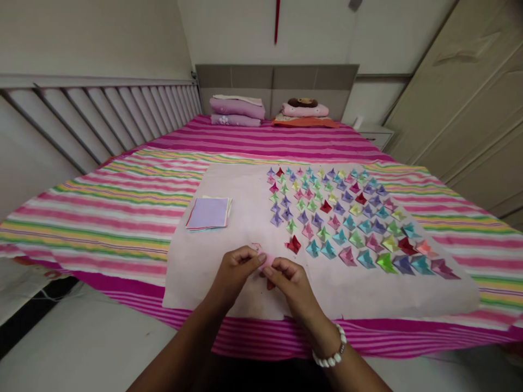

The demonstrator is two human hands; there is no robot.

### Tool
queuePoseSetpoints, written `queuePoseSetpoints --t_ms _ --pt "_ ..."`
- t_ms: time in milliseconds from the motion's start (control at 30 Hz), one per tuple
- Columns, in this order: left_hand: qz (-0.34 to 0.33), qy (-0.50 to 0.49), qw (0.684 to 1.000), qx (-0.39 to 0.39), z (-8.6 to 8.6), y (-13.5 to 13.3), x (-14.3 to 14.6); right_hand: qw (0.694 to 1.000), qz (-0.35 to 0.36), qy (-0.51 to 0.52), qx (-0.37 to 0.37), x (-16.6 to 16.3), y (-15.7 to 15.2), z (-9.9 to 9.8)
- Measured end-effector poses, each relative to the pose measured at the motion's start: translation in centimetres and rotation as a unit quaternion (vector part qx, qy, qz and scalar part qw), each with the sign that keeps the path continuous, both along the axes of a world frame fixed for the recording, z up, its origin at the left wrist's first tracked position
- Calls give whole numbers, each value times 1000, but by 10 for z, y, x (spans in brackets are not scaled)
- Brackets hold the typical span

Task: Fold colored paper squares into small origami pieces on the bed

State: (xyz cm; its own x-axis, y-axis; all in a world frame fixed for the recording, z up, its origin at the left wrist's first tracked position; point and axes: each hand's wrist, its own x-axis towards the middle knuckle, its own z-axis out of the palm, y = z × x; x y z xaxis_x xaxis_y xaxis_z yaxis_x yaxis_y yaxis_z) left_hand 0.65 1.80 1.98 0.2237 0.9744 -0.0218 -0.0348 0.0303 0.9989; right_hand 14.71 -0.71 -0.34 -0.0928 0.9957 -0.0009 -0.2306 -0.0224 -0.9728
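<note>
Between my two hands is a small pink piece of folded paper (267,262), partly covered by my fingers. My left hand (241,267) pinches its left side between thumb and forefinger. From the right, my right hand (288,277) pinches it too, with a white bead bracelet on that wrist. Just beyond my hands a dark red folded paper figure (294,245) sits on the pale sheet (253,299). To the upper left lies a stack of square paper (208,213), with a lilac sheet on top.
Several rows of colourful folded paper figures (339,207) cover the right part of the sheet. Under it is a striped bed cover (122,201). Folded bedding (237,111) and a pink pile (305,110) stand by the headboard (245,79). A white rail (98,120) runs along the left.
</note>
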Motion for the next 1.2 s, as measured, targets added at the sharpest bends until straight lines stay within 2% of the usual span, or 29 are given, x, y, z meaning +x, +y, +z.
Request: queuePoseSetpoints --t_ms 133,267,433,533,633,733,800,900,1200 --pt "-7 31 999 30 6 -3 1 999 -24 -19 34 10 2 1" --pt "-29 -16 999 -12 3 -7 4 996 -61 -41 53 13 2 -3" --pt "33 -27 999 -34 -1 -10 1 996 -70 -16 50 13 1 -3" --pt "28 -15 999 -30 1 -10 -1 997 -59 24 48 13 2 -2" --pt "27 -12 1000 -9 3 -11 -1 995 -63 51 55 13 3 0" --pt "49 30 997 60 2 -13 1 996 -58 45 59 14 2 2" --pt "38 68 992 97 1 -14 0 996 -58 40 59 14 1 3" --pt "15 91 990 111 -1 -14 -2 997 -56 28 52 14 1 3" --pt "-41 18 996 76 -4 -8 -6 999 -25 19 24 15 1 6"
